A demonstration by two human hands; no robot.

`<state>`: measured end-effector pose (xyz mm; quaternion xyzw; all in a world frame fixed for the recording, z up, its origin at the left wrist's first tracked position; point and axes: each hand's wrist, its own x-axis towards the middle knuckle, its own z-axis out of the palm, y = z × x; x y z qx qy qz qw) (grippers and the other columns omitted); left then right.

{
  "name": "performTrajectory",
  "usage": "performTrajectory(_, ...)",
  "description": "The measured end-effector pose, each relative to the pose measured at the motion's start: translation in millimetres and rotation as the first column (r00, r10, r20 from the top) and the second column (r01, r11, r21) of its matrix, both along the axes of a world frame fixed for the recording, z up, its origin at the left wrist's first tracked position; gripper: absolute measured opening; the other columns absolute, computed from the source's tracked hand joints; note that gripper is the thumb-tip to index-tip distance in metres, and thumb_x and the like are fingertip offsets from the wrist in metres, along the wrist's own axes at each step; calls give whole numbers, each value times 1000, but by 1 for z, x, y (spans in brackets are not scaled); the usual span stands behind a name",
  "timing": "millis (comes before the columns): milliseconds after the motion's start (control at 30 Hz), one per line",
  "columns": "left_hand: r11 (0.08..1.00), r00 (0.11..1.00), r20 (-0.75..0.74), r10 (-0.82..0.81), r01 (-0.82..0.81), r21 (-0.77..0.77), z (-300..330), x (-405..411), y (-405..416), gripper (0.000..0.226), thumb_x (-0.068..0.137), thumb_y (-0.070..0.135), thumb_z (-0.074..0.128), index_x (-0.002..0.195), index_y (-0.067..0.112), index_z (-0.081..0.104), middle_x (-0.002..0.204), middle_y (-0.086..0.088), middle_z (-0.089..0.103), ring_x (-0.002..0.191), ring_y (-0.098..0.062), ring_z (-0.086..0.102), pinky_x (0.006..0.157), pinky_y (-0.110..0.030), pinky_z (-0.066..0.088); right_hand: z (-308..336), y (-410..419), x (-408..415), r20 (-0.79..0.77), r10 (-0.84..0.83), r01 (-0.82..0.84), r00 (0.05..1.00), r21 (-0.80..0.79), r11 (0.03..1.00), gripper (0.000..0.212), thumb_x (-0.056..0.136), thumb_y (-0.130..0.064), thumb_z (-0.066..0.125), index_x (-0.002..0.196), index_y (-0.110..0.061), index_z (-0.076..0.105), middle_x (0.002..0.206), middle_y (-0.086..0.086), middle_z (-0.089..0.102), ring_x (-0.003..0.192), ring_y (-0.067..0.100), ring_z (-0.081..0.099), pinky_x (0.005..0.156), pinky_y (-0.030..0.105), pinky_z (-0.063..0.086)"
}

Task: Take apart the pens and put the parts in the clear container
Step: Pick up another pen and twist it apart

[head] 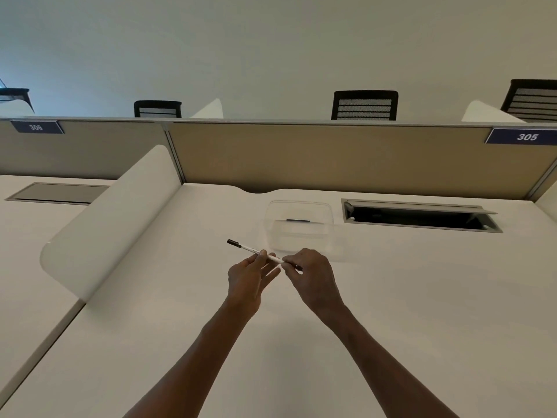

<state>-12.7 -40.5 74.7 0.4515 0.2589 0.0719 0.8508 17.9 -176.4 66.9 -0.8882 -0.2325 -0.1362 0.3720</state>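
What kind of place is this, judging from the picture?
Probably an open-plan office or study hall. A white desk is fenced by a tan partition with a number plate reading 305, and mesh-backed office chairs stand in the row beyond.

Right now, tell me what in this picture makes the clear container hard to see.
Head view: the clear container is see-through and pale against the white desk, so only faint rims and a dark strip on it show; soft, even light casts weak shadows; wide-angle bending curves the partition; the pen stays fairly sharp.
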Motion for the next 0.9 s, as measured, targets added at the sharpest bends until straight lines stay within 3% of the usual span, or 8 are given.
performTrajectory(100, 872, 997, -80, 19, 22, 490, -2, -3, 4, 21, 90, 22, 67, 92, 1, 71, 79, -8, 76, 71, -19, 74, 63, -30, 59, 4, -4, 7, 4, -18, 18, 1000, -42, 999, 13, 88, -25, 62, 88, -19, 74, 72, -1, 62, 73, 17, 54, 64, 30, 45)
performTrajectory(200, 528, 995, 100, 0, -85, 845, -7, -4, 9, 15, 83, 11, 74, 98, 11, 71, 85, 6, 74, 71, -7, 68, 63, -20, 52, 10, -8, 15, 4, -3, 3, 1000, -85, 996, 14, 89, -25, 62, 91, -19, 75, 75, 0, 62, 76, 18, 54, 65, 30, 43)
performTrajectory(300, 105, 957, 183, -227, -163, 981, -15, 1, 15, 43, 77, 6, 78, 118, 17, 67, 115, 9, 65, 101, -3, 57, 87, -10, 40, 19, -10, 18, 6, 49, -48, 999, -106, 993, 15, 90, -24, 61, 96, -19, 75, 79, 0, 63, 78, 16, 55, 67, 28, 42)
performTrajectory(333, 30, 945, 192, -266, -191, 981, -15, 3, 16, 44, 77, 5, 78, 118, 17, 68, 117, 7, 66, 106, -3, 56, 91, -8, 36, 22, -9, 19, 4, 68, -67, 998, -111, 992, 15, 89, -24, 61, 94, -19, 75, 78, 0, 63, 78, 15, 55, 67, 28, 42)
performTrajectory(567, 176, 921, 207, -330, -155, 972, -18, 4, 18, 22, 81, -2, 73, 97, 12, 77, 89, 2, 77, 79, 13, 65, 74, -4, 46, 35, -7, 19, -91, 166, -182, 982, -205, 962, 15, 85, -30, 65, 91, -21, 75, 81, -4, 66, 76, 10, 55, 65, 28, 47)
performTrajectory(733, 345, 932, 203, -300, -93, 934, -29, 3, 18, 20, 84, 3, 72, 96, 18, 76, 80, 3, 77, 74, -19, 73, 71, -33, 59, 41, -6, 20, -191, 191, -219, 963, -136, 966, 43, 77, -33, 76, 116, -23, 63, 86, -11, 65, 74, 4, 54, 71, 29, 51)
performTrajectory(833, 404, 944, 191, -268, -70, 912, -27, 2, 17, 16, 85, 3, 71, 96, 11, 77, 72, 6, 74, 58, -1, 57, 60, -23, 52, 38, -4, 20, -213, 199, -229, 957, -125, 965, 47, 77, -33, 76, 121, -23, 59, 86, -12, 63, 72, 3, 52, 71, 29, 50)
performTrajectory(900, 436, 952, 166, -257, -39, 899, -25, 2, 17, 16, 86, 2, 69, 96, 11, 77, 58, 13, 62, 49, -4, 39, 51, -18, 38, 35, -3, 20, -212, 203, -232, 956, -124, 965, 42, 78, -32, 75, 117, -22, 61, 85, -13, 64, 71, 2, 52, 71, 29, 51)
